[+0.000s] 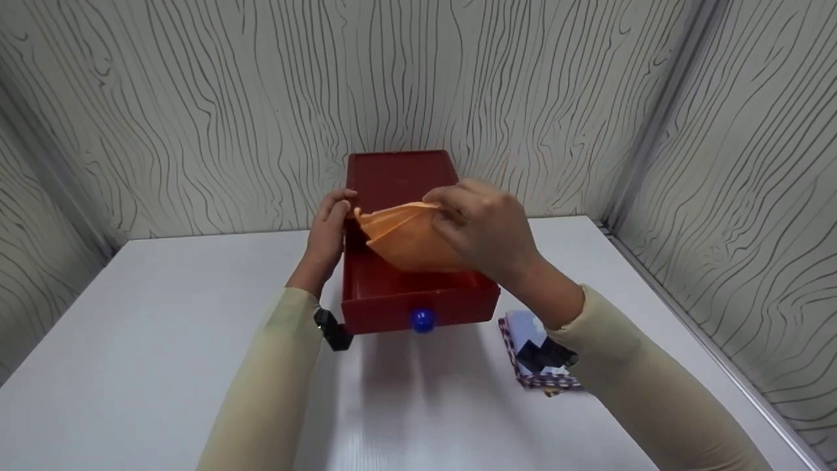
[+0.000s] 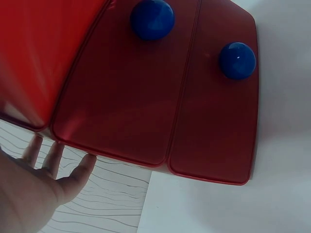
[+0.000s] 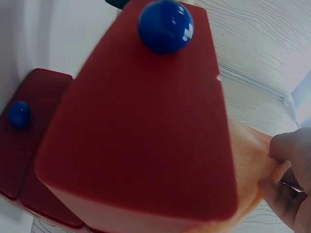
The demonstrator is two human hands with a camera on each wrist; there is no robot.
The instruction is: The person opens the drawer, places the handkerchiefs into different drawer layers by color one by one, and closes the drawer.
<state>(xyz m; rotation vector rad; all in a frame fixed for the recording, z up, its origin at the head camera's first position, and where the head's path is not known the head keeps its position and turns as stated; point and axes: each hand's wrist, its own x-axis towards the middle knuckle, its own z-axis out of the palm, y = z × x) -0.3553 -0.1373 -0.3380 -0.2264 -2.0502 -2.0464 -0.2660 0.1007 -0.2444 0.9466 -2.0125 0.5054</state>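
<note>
A dark red drawer unit (image 1: pixel 402 175) stands at the back of the table, its top drawer (image 1: pixel 382 315) pulled out toward me, with a blue knob (image 1: pixel 423 320) on the front. My left hand (image 1: pixel 327 239) rests against the unit's left side; in the left wrist view its fingertips (image 2: pixel 86 162) touch the edge of the casing. Between thumb and fingers, my right hand (image 1: pixel 490 226) pinches an orange cloth (image 1: pixel 409 241) by its upper edge. The cloth hangs above the drawer, its lower part overlapping the drawer's inside in the head view.
Folded patterned cloths (image 1: pixel 521 327) lie on the white table (image 1: pixel 163 353) at the right, partly hidden by my right wrist camera (image 1: pixel 544 355). Two lower drawers with blue knobs (image 2: pixel 237 60) are pushed in. Wood-grain panels (image 1: pixel 261 111) enclose the table behind and at the sides.
</note>
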